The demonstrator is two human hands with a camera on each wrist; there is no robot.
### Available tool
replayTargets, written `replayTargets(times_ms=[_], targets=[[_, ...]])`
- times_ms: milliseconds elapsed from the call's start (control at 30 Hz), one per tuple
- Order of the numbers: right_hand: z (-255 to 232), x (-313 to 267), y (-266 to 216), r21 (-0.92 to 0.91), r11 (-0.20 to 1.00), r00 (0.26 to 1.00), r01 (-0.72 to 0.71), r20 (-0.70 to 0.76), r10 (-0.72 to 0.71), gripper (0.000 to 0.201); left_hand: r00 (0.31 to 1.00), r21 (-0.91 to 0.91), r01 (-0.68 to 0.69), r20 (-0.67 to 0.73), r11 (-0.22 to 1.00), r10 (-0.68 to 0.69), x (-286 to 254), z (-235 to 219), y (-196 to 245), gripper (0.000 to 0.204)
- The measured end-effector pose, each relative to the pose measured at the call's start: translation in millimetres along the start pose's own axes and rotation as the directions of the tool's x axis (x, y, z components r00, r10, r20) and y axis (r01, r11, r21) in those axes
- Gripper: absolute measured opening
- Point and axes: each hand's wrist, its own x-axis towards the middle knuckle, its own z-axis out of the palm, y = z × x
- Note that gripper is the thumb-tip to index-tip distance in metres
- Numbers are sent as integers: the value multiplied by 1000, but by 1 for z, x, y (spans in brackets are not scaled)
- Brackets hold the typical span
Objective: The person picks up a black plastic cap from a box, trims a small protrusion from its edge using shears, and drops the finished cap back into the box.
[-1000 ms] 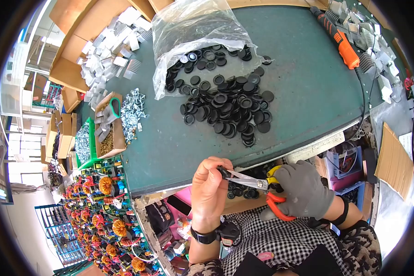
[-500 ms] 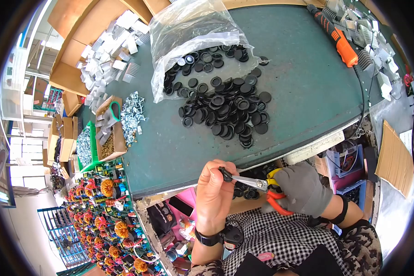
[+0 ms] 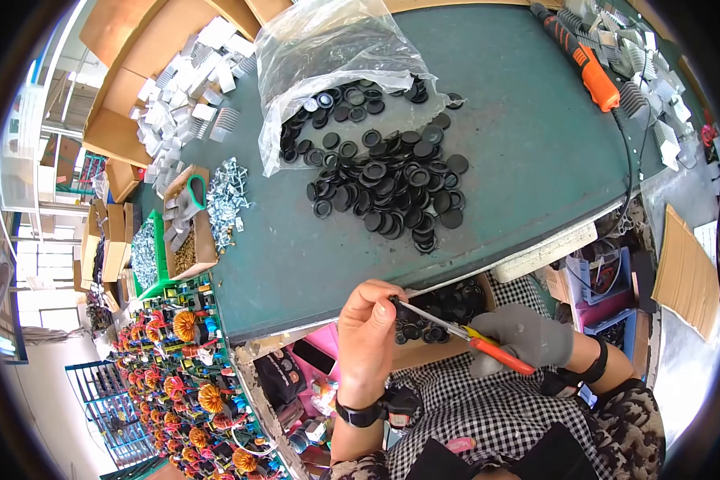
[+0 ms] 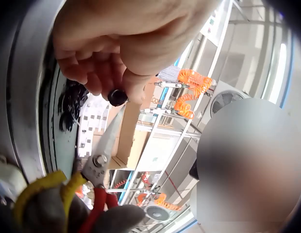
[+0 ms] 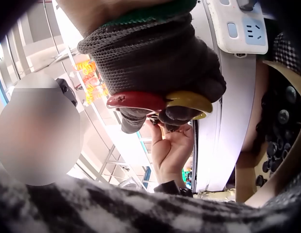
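My bare left hand (image 3: 366, 342) pinches a small round black plastic cap (image 4: 117, 97) between thumb and fingers, just in front of the bench edge. My right hand (image 3: 534, 338), in a grey glove, grips a pair of scissors (image 4: 100, 160) with one red and one yellow handle. Their blades are together and point left, tips right at the cap's edge. In the right wrist view, gloved fingers pass through the handle loops, hiding most of the blades. Behind the hands, on the green bench, lies a heap of similar black caps (image 3: 384, 180).
Clear plastic bag (image 3: 336, 40) spills caps onto the bench (image 3: 536, 152). Below the bench edge, a cardboard box (image 3: 428, 354) holds more caps. Metal heatsinks (image 3: 188, 96) and screws (image 3: 228, 196) lie left; an orange-handled tool (image 3: 596, 80) lies far right. Circuit boards (image 3: 176, 384) crowd the lower left.
The scissor blades, spread apart at the cap a second ago, have come together. My right hand has turned, tipping the handles down to the right. The left hand keeps its pinch on the cap.
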Motion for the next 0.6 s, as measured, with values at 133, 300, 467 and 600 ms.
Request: replayTargets(times_ms=[133, 300, 467, 600], targets=[[-9, -11, 4, 97, 994, 997, -51, -56, 57, 48, 999, 517, -19, -29, 855, 40, -6, 3, 25, 25], [-7, -14, 15, 240, 966, 965, 101, -262, -36, 45, 940, 956, -290, 277, 41, 201, 24, 6, 45, 28], [-7, -14, 3, 230, 971, 970, 68, -244, -11, 47, 879, 939, -151, 271, -310, 392, 67, 5, 41, 15], [-6, -14, 7, 220, 972, 971, 87, -238, -33, 47, 863, 956, -166, 260, -244, 433, 73, 3, 34, 17]])
